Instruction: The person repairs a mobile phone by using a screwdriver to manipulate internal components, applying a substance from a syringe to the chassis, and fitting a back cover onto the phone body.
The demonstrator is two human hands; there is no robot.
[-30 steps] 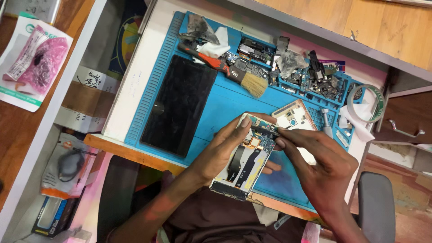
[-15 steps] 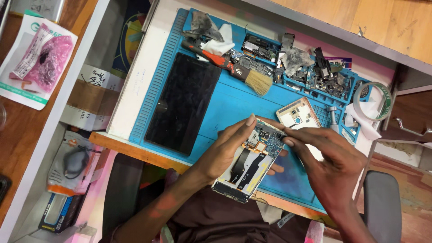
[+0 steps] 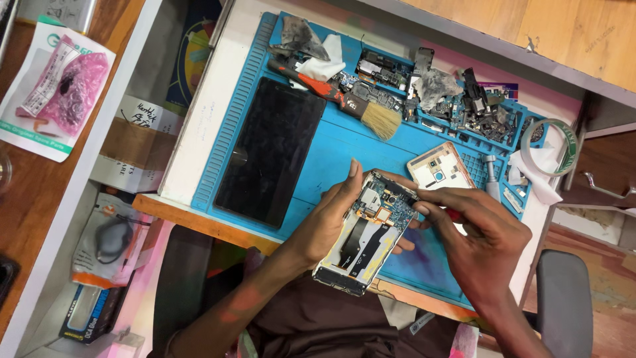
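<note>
My left hand (image 3: 328, 219) grips an opened phone body (image 3: 366, 233) by its left edge, circuit board and flex cables facing up, above the blue work mat (image 3: 344, 142). My right hand (image 3: 480, 242) is at the phone's upper right corner, fingers pinched together on the board; a red-handled tool seems to be under the fingers but is mostly hidden. A detached white phone frame piece (image 3: 440, 167) lies on the mat just behind the hands.
A black screen panel (image 3: 271, 149) lies on the mat's left half. A brush (image 3: 358, 109) with orange handle, crumpled cloths, and several small phone parts (image 3: 464, 106) fill the mat's far trays. A tape roll (image 3: 550, 146) sits at right. Packages lie on shelves to the left.
The view shifted slightly; both hands and the phone stay together, with my right fingers moving a little closer over the phone's upper corner.
</note>
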